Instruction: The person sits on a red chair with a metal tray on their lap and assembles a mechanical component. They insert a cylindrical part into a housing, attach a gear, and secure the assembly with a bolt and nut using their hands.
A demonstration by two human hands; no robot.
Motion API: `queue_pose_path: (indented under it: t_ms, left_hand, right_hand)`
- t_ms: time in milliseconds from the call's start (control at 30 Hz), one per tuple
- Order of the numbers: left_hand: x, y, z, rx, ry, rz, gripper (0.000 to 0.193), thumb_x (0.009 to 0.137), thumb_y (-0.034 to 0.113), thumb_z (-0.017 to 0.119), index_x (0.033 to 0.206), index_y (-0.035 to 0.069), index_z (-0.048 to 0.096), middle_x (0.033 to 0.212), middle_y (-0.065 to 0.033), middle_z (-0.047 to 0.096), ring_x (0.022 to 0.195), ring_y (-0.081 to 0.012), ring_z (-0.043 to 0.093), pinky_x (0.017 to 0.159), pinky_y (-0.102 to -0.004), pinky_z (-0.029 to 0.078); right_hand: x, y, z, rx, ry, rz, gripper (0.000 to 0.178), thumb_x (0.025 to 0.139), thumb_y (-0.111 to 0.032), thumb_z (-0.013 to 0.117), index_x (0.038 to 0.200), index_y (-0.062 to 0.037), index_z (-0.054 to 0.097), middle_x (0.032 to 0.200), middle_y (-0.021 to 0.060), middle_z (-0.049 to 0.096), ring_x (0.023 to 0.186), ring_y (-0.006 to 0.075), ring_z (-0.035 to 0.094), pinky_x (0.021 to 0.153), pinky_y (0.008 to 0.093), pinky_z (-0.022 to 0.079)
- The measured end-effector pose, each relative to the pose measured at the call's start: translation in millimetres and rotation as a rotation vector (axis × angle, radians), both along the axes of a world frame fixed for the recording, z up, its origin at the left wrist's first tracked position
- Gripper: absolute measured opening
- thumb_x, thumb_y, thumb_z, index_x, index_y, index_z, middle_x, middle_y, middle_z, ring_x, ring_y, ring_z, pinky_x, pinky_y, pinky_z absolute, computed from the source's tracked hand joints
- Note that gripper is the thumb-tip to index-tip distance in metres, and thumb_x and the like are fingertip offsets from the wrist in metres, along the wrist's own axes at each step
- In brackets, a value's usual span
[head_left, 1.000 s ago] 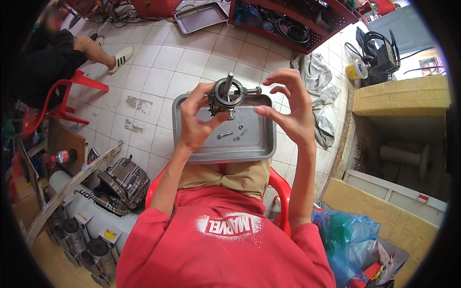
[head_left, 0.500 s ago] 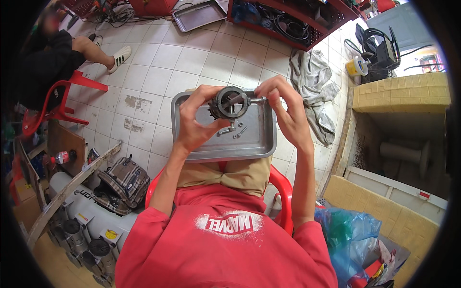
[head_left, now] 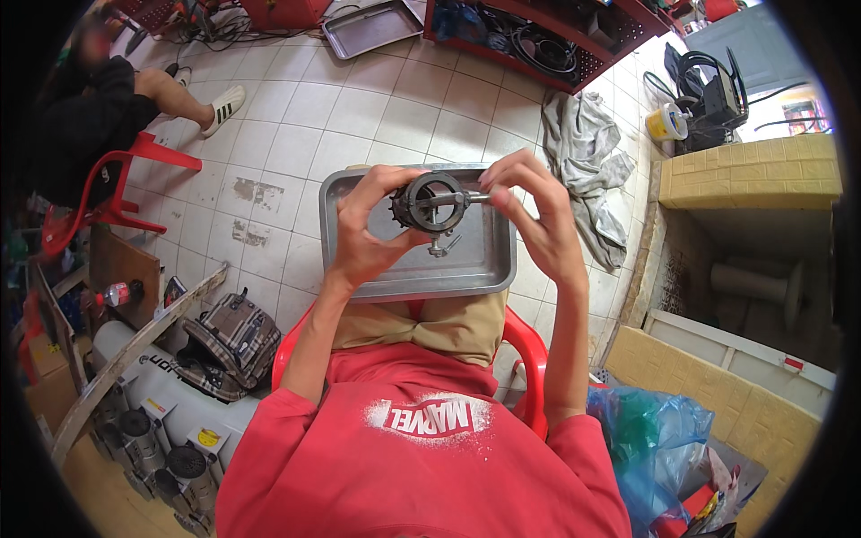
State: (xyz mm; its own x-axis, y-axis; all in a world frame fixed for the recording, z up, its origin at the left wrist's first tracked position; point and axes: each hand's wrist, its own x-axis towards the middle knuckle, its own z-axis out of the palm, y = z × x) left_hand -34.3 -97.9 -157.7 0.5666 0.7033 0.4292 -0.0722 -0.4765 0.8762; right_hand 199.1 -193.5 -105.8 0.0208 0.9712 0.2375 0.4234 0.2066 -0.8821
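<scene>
A dark metal ring [head_left: 413, 215] with teeth along its outer left side is held up over a grey metal tray [head_left: 359, 290] on my lap. My left hand [head_left: 363, 238] grips the ring's left side, fingers above and thumb below. A slim metal rod [head_left: 478, 198] crosses the ring's opening and sticks out to the right. At the rod's outer end, my right hand [head_left: 543, 220] pinches it between thumb and fingers. Small metal pieces [head_left: 439, 247] show just below the ring; whether they lie in the tray or join the ring, I cannot tell.
A second tray [head_left: 372, 31] lies on the tiled floor ahead, beside a red shelf rack [head_left: 574, 40]. A grey cloth [head_left: 583, 152] lies to the right. At left are a red chair [head_left: 112, 193] with a seated person, and a plaid backpack [head_left: 235, 336].
The ring has turned in my left hand, and the rod now shows across its opening. My right fingers have shifted and my thumb has closed onto the rod's end.
</scene>
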Motion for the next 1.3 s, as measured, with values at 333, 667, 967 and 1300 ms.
queue_pose_path:
  t_ms: [333,667,967,1300]
  left_hand:
    - [0,-3,-5,-0.008,-0.023,0.035,0.062,0.065,0.014,0.094,0.121,0.003,0.069,0.115,-0.0091,0.072,0.107,-0.0259,0.069,0.093,-0.0353,0.055]
    - [-3,-5,-8,-0.034,-0.015,0.051,0.061,0.065,0.013,0.093,0.121,0.004,0.070,0.114,-0.0077,0.072,0.107,-0.0248,0.069,0.093,-0.0355,0.054]
    - [-5,-5,-9,-0.025,0.009,0.056,0.061,0.065,0.012,0.093,0.121,0.005,0.070,0.115,-0.0081,0.072,0.107,-0.0259,0.069,0.092,-0.0360,0.055]
    - [-7,-8,-14,-0.060,-0.024,0.068,0.061,0.065,0.013,0.093,0.121,0.004,0.069,0.114,-0.0085,0.072,0.105,-0.0254,0.070,0.091,-0.0358,0.055]
  right_hand:
    - [-8,-5,2,-0.029,-0.016,-0.055,0.027,0.081,-0.011,0.083,0.102,-0.0013,0.068,0.108,0.0090,0.061,0.104,0.0241,0.061,0.091,0.0374,0.049]
    - [-9,-6,-6,-0.030,0.032,-0.081,0.025,0.080,-0.005,0.084,0.101,-0.0023,0.070,0.109,0.0083,0.063,0.105,0.0230,0.063,0.089,0.0343,0.050]
    - [-6,-6,-8,-0.074,0.169,-0.118,0.030,0.083,-0.013,0.085,0.109,-0.0039,0.072,0.116,0.0065,0.063,0.102,0.0197,0.064,0.090,0.0337,0.051]
    - [-10,-6,4,-0.126,0.182,-0.150,0.029,0.084,-0.014,0.084,0.106,-0.0061,0.069,0.113,0.0040,0.063,0.103,0.0166,0.065,0.088,0.0341,0.052]
